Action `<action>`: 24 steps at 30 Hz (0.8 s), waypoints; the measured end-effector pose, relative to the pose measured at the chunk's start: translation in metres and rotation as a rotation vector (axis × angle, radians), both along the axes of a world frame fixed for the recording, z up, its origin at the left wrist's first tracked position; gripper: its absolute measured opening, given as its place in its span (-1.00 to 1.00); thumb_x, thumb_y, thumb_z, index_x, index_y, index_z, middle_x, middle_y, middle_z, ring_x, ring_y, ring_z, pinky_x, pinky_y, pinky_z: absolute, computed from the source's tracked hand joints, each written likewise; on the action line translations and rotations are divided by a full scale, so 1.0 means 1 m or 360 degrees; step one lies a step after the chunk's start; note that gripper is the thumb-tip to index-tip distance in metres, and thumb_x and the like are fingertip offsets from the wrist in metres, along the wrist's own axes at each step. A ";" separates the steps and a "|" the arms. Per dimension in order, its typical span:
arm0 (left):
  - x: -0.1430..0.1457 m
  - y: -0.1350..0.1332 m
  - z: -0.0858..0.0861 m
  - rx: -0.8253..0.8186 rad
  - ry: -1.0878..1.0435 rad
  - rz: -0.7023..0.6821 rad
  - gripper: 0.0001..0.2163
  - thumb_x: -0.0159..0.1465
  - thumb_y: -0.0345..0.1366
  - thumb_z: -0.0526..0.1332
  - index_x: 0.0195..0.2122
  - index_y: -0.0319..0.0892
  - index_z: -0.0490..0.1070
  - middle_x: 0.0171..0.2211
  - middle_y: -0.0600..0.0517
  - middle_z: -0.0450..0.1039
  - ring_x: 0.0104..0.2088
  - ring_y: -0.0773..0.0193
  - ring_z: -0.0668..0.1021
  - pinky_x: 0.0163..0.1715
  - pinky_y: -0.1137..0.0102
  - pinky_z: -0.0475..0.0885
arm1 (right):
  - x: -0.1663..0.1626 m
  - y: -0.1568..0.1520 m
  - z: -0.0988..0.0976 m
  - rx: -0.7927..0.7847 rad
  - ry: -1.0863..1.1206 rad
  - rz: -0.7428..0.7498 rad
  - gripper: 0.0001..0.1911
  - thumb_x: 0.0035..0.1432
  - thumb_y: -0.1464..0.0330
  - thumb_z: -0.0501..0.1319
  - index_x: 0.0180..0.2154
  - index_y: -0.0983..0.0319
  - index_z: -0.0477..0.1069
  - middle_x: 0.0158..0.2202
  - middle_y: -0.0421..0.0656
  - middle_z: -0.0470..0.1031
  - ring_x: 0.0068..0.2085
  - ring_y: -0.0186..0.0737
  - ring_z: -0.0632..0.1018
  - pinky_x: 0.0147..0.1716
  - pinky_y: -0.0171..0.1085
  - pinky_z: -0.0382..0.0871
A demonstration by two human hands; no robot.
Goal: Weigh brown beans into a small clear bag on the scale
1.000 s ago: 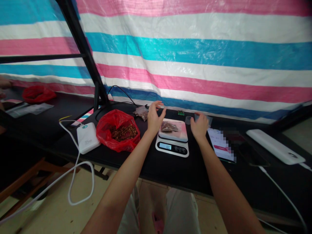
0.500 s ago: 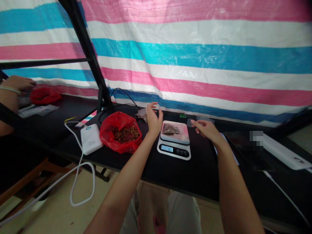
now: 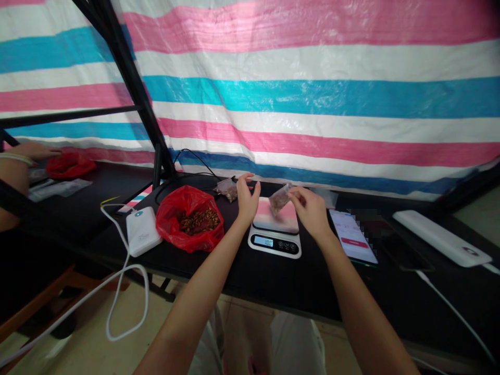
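My right hand [image 3: 310, 208] pinches the top corner of a small clear plastic bag [image 3: 280, 200] with brown bits in it. That bag hangs tilted over the pinkish plate of a white kitchen scale [image 3: 274, 244], whose display is lit. Just left of the plate, my left hand [image 3: 247, 197] is raised with fingers curved and apart, holding nothing. Behind it, partly covered by its fingers, lies another filled clear bag [image 3: 227, 190]. An open red plastic bag [image 3: 172, 221] holding brown seed-like pieces [image 3: 199, 221] stands left of my left forearm.
A white power bank [image 3: 143, 232] with a looping white cable lies at the left. On the right are a lit phone [image 3: 353, 237], a dark phone [image 3: 408, 252] and a long white device [image 3: 441, 238]. Another person's hand [image 3: 35, 151] is by a second red bag [image 3: 70, 165].
The small filled bag has been lifted off the scale by my right hand, which moved left. The clear piece it held earlier no longer shows. My left hand stays beside the scale.
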State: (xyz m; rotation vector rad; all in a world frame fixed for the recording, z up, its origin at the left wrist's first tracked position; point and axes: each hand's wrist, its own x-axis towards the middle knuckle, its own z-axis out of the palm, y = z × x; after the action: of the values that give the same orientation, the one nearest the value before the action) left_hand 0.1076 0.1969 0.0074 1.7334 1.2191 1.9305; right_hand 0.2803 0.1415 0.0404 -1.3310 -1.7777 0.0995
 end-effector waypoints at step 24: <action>0.018 -0.006 0.001 -0.0436 -0.0495 -0.0916 -0.76 0.05 -0.15 0.28 -0.46 -0.27 0.50 -0.50 0.00 0.52 -0.46 0.31 0.52 -0.37 0.43 0.39 | 0.002 0.014 -0.014 0.0107 0.0658 -0.0074 -0.68 -0.07 0.17 0.29 -0.24 0.17 0.44 -0.46 -0.19 0.56 -0.42 -0.16 0.53 -0.43 -0.25 0.31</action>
State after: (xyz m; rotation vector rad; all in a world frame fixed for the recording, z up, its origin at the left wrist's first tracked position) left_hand 0.1258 0.1912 0.0085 1.3790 0.7256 1.5298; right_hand 0.2823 0.1555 0.0263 -1.2020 -1.3888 0.2667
